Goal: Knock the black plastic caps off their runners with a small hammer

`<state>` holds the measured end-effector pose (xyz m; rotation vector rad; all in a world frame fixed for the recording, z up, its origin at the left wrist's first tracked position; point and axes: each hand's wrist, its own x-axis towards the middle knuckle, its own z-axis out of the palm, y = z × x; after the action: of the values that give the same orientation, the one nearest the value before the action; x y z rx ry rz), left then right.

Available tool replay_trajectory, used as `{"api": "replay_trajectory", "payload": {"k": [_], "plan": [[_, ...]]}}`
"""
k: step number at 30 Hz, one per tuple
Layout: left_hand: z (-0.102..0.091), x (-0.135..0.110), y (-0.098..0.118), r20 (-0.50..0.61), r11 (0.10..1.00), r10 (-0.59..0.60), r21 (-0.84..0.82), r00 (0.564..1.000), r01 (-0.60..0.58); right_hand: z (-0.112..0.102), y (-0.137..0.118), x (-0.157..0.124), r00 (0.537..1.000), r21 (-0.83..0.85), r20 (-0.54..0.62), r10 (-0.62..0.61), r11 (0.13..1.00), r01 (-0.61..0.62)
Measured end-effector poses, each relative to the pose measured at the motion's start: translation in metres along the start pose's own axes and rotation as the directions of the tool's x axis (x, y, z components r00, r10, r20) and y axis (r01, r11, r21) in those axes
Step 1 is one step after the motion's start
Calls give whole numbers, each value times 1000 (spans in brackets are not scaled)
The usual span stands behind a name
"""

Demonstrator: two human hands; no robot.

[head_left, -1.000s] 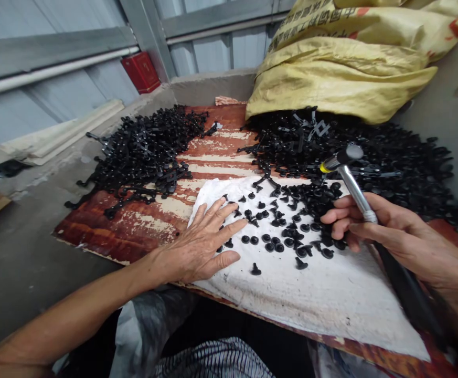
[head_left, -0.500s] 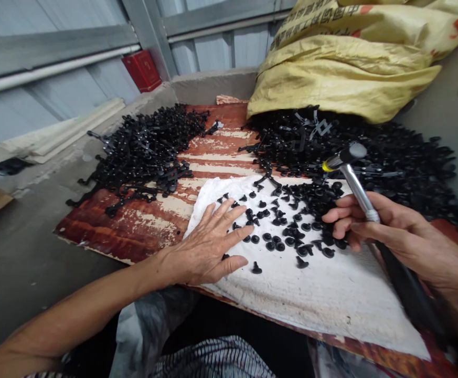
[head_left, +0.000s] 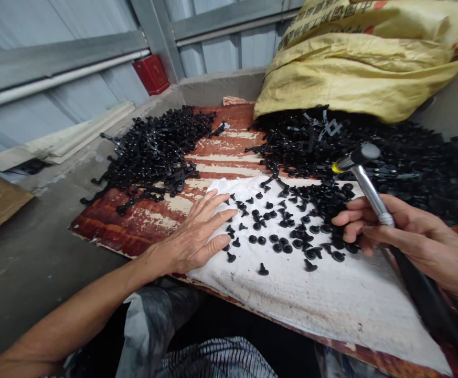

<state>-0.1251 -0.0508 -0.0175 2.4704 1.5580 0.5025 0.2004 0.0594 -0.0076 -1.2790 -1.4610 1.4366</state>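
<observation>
My left hand (head_left: 201, 231) hovers over or rests on the left side of a white cloth (head_left: 331, 310), fingers stretched out and holding nothing. Just right of its fingertips, small black round-headed plastic pieces (head_left: 276, 241) lie scattered on the cloth. In my right hand (head_left: 413, 236) is a hammer (head_left: 370, 191) with a black-and-yellow head, a chrome shaft and a black grip. Its head points up and away from me. The curled fingers of that hand hang beside a denser heap of the black pieces (head_left: 327, 205).
A pile of black linked plastic parts (head_left: 158, 152) covers the board's (head_left: 106, 226) left side. More black parts (head_left: 402, 157) spill from a yellow woven sack (head_left: 354, 79) at the back right. A red box (head_left: 151, 74) stands by the metal wall, and cardboard (head_left: 0, 202) lies at far left.
My left hand has drawn back leftward from the scattered pieces, uncovering several of them. The right hand still grips the hammer. The whole view has shifted slightly.
</observation>
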Motion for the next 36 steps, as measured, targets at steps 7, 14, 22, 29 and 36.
{"api": "replay_trajectory", "payload": {"k": [7, 14, 22, 29, 36], "plan": [[5, -14, -13, 73, 996, -83, 51, 994, 79, 3, -6, -3, 999, -21, -36, 15, 1000, -16], [12, -13, -27, 62, 986, -159, 53, 985, 155, 4, -3, -1, 998, -14, -54, 33, 999, -34], [16, 2, -21, -9, 984, -146, 103, 989, 146, -2, 1, 1, 999, -31, -43, 25, 999, -26], [15, 34, -27, 45, 988, -108, 112, 993, 103, 0, 2, 0, 999, -21, -30, 13, 1000, -13], [13, 57, -43, 76, 994, -106, 44, 991, 103, 0, -4, -1, 1000, 6, -10, 28, 1000, -28]]}}
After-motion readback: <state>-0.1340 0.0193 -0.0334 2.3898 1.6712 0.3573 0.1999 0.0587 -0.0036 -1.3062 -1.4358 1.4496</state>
